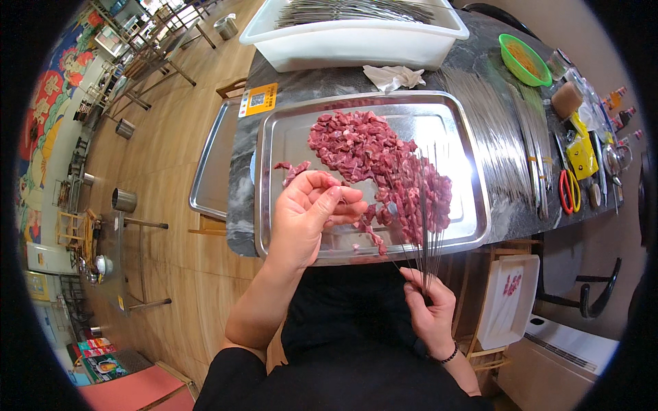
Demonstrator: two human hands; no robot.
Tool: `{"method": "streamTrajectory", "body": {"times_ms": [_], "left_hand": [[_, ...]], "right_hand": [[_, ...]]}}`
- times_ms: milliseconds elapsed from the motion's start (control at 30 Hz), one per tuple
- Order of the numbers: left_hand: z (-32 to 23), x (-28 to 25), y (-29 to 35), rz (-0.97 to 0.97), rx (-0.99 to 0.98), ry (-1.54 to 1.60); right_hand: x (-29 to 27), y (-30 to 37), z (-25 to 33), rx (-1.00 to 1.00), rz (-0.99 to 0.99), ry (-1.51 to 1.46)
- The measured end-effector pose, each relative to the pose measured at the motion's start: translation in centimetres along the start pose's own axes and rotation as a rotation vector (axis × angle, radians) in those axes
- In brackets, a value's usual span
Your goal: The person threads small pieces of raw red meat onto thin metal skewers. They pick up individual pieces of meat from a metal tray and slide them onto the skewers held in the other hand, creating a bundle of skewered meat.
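A wide metal tray (266,198) in front of me holds a heap of diced raw red meat (363,147), with a few loose bits near its front edge. Over the tray's left part, my left hand (301,219) is closed in a pinch, and a small piece of meat (334,182) shows at its fingertips. My right hand (432,314), low at the tray's front right, grips a bunch of thin metal skewers (426,236) by their lower ends. They fan upward across the right side of the meat, and one slants off to the left.
Many loose skewers (490,130) lie right of the tray, beside red-and-yellow-handled scissors (569,192). At the back stand a white bin (356,48) full of skewers and a green bowl (510,58). Crumpled tissue (393,77) lies between. A white tray (504,322) with skewered meat sits lower right.
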State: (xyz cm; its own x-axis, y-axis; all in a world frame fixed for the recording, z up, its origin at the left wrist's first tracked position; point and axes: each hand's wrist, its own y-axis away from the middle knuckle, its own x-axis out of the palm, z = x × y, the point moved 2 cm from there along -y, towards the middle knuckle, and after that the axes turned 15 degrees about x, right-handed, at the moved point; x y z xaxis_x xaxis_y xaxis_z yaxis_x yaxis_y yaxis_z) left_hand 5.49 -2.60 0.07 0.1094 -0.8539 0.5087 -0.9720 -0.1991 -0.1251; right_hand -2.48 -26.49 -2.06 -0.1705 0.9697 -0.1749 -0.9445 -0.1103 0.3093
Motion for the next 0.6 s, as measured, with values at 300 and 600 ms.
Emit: {"method": "streamTrajectory", "body": {"times_ms": [300,600], "left_hand": [[0.3,1.0,1.6,-0.013,0.021,0.011],[-0.6,1.0,1.9,-0.089,0.15,-0.055]], "right_hand": [[1.1,-0.4,0.6,-0.059,0.002,-0.003],[1.9,0.0,-0.3,-0.003,0.003,-0.066]]}}
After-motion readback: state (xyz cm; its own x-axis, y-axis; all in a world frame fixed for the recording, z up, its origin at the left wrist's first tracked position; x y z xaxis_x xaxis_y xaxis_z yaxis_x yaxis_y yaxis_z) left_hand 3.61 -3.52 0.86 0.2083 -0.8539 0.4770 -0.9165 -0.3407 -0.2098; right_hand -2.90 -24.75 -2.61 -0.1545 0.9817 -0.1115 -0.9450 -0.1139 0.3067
